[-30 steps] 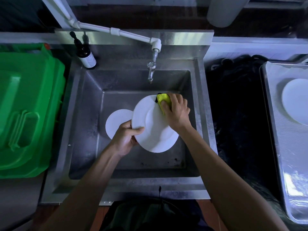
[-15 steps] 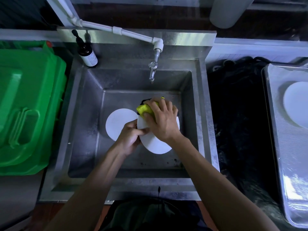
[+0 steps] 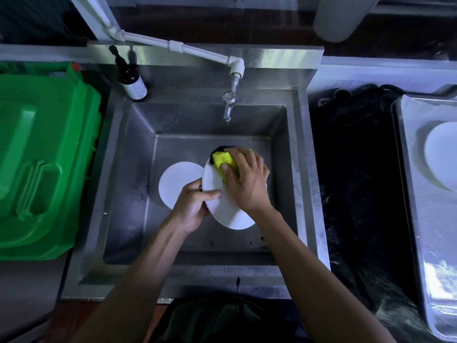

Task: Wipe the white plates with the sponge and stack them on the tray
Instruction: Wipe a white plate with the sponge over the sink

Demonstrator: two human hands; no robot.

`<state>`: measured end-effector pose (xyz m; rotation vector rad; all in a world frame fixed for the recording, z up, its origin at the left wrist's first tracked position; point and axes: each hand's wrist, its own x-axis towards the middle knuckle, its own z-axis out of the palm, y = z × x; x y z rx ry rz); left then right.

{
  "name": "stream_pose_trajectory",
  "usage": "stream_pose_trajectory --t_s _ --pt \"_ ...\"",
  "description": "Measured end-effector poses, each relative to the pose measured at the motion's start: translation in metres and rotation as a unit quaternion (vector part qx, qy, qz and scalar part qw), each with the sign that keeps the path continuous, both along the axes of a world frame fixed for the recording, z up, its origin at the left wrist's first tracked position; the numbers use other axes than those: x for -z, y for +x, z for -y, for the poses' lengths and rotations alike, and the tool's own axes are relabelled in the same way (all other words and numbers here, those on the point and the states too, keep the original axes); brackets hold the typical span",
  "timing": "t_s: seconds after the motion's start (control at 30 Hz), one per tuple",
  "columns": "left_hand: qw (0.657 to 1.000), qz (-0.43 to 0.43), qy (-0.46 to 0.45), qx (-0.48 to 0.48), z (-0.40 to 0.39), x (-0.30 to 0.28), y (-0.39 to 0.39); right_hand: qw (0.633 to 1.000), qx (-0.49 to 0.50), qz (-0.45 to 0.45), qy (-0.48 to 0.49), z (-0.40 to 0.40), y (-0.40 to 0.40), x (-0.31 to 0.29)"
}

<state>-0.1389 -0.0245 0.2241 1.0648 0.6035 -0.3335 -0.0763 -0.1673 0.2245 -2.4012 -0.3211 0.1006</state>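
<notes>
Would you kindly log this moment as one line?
left hand grips round white plate | right hand presses yellow sponge on it | over steel sink

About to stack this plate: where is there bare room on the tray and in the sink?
Tray: bare near half, below its plate. Sink: bare floor near the front wall and under the tap. Crowded mid-sink: held plate, second plate, both hands.

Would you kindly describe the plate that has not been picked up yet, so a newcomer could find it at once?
Look into the steel sink in the middle, below the tap. On its floor, left of centre, a white plate lies flat. Unlike the plate being wiped, no hand holds it and no sponge touches it, and unlike the plate on the tray at far right, it is inside the basin.
</notes>
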Motion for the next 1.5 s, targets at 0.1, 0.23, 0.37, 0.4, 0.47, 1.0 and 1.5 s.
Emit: stream_pose_trajectory --t_s 0.1,0.23,0.37,0.4,0.47,1.0,1.5 --pt "1.0 0.0 0.004 -0.009 -0.003 -0.003 -0.001 1.0 0.026 -0.007 0.01 0.006 0.006 0.004" --pt "1.0 0.006 0.008 -0.014 -0.005 -0.004 -0.002 0.997 0.061 -0.046 0.019 0.014 0.006 0.007" --pt "1.0 -0.002 0.009 -0.015 -0.004 -0.001 -0.002 0.995 0.071 -0.068 -0.005 0.016 0.001 0.01" --pt "1.0 -0.004 0.007 -0.015 -0.003 0.0 -0.002 0.994 0.075 -0.073 -0.009 0.017 -0.001 0.01" --pt "1.0 -0.008 0.003 -0.019 -0.002 0.001 -0.001 0.993 0.08 -0.08 -0.018 0.017 -0.004 0.011" --pt "0.988 -0.051 -0.06 -0.131 -0.01 0.01 0.014 0.993 0.074 -0.08 -0.042 -0.018 -0.046 0.001" --pt "0.978 -0.033 -0.132 -0.159 -0.039 0.003 0.009 0.992 0.119 -0.041 -0.019 -0.03 -0.079 0.003"
